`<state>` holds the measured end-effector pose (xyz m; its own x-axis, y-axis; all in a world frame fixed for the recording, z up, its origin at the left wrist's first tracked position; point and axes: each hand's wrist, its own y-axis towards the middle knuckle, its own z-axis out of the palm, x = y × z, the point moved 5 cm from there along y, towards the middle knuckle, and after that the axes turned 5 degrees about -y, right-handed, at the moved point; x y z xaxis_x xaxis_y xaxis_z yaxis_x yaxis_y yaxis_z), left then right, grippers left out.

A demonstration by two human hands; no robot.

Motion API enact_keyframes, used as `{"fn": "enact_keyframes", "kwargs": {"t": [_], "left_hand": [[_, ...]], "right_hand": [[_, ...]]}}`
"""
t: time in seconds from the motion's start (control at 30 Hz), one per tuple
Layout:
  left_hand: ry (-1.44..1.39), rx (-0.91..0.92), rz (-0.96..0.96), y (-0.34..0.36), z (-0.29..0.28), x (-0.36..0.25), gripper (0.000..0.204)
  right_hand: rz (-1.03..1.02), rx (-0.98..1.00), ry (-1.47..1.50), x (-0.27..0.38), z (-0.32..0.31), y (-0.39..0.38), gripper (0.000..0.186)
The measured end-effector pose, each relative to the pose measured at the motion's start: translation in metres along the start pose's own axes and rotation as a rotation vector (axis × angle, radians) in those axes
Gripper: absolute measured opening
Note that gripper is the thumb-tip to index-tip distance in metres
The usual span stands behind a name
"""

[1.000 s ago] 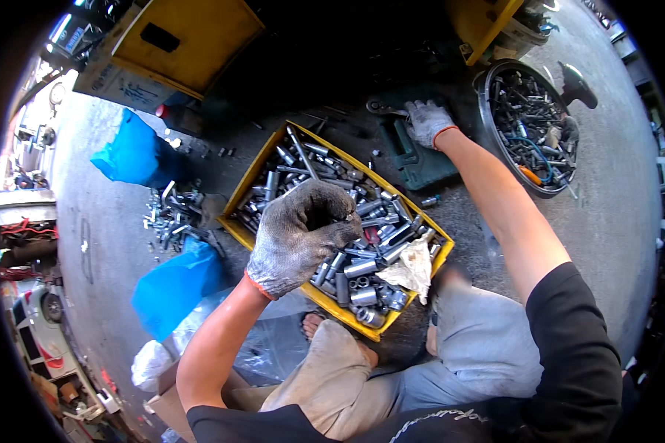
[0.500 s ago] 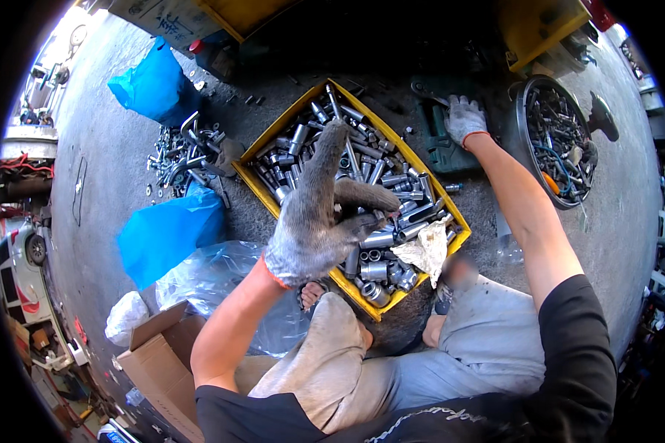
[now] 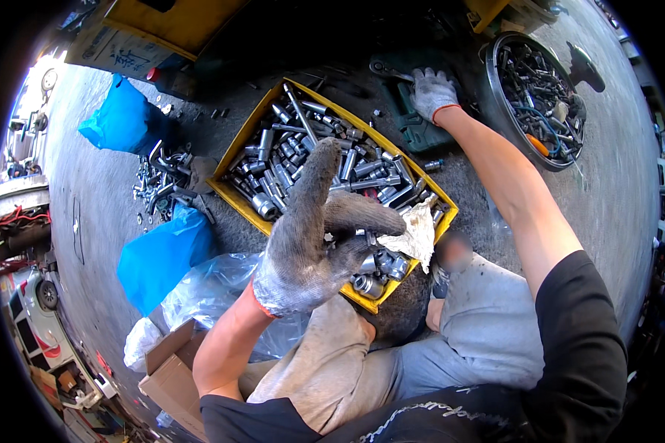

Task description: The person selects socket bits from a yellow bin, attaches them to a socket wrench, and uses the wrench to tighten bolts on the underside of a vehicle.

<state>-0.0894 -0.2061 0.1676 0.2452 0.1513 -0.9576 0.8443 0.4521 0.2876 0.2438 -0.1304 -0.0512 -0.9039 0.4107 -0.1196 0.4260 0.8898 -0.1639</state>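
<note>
Many sockets (image 3: 264,146) lie in the yellow bin (image 3: 240,207) beneath the left hand (image 3: 301,244), grip state indeterminate; the right hand (image 3: 433,96) rests released, flat on the green case (image 3: 426,140).

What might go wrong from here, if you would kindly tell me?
The left hand, gloved and over the yellow tray, might snag its knit on the crowded metal parts.

The white cloth hangs over the tray's edge; if pulled, it could drag small pieces out.

The ratchet lies close by the right hand at the green case, so a nudge might knock it away.
</note>
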Motion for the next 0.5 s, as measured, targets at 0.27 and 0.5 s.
{"fn": "enact_keyframes", "kwargs": {"t": [0.27, 0.5], "left_hand": [[0.103, 0.078, 0.049, 0.007, -0.002, 0.011, 0.093], [-0.307, -0.067, -0.280, 0.009, 0.000, 0.015, 0.067]], "right_hand": [[-0.022, 0.001, -0.002, -0.007, 0.007, 0.007, 0.055], [-0.044, 0.021, -0.054, -0.007, 0.005, -0.003, 0.054]]}}
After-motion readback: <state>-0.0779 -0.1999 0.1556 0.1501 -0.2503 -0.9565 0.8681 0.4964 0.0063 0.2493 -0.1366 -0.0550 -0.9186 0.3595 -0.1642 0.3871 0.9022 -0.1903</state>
